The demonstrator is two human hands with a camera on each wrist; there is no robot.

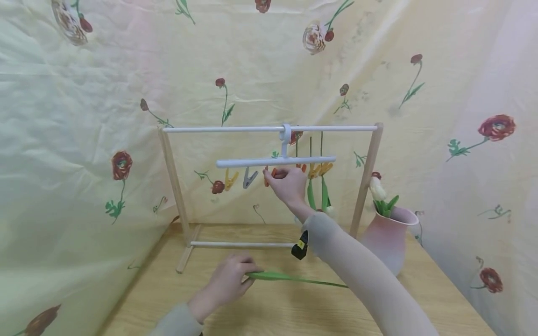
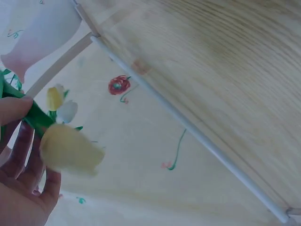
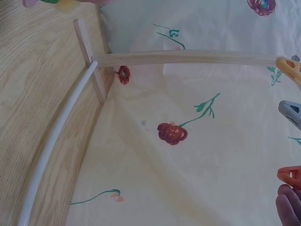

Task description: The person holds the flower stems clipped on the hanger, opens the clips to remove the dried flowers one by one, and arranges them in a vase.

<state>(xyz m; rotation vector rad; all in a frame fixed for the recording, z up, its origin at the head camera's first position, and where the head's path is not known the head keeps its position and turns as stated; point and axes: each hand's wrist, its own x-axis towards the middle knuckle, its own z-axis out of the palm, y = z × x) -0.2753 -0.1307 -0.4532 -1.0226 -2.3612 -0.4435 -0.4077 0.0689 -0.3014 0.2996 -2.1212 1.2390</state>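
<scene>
A pale yellow tulip (image 2: 70,149) is in my left hand (image 1: 227,282), thumb and fingers gripping its green stem just behind the bloom. In the head view its long leaf and stem (image 1: 277,276) stretch rightward, low over the table. My right hand (image 1: 291,185) is raised to the white hanger bar (image 1: 252,162) and pinches an orange clothespin (image 1: 266,178) under it. That clothespin (image 3: 288,175) and the fingertips show at the right edge of the right wrist view. Left of it hang a grey clothespin (image 1: 250,178) and a yellow clothespin (image 1: 230,179).
Further right, clothespins (image 1: 324,169) hold tulips hanging bloom-down, including a yellow tulip (image 2: 54,98) and a white tulip (image 2: 68,111). A rack with wooden posts (image 1: 173,182) carries the hanger on its top rod (image 1: 218,129). A pink-and-white vase (image 1: 384,240) with tulips stands at the right.
</scene>
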